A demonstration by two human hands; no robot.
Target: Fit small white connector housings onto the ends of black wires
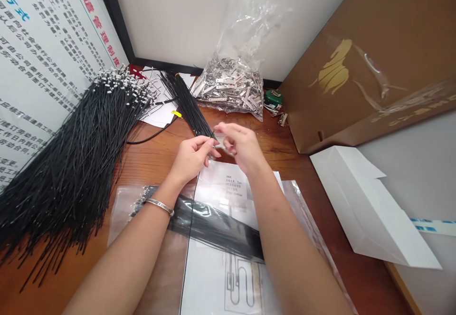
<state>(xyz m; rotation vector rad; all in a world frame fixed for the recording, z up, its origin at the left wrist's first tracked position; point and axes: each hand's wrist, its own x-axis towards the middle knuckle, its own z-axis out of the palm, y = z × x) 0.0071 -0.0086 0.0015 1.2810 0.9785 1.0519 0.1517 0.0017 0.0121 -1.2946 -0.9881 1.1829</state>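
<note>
While a big heap of black wires [89,129] sits far left, a small bunch of black wires [191,108] slants down toward the hands, its near end just past the fingertips. The left hand [192,157] pinches what looks like one thin black wire [192,205]. The left is nearer to it, and its long way runs down toward the person, along a white paper [206,277]. Close by, the right hand [244,146] has bent fingers; I cannot tell if they hold anything.
</note>
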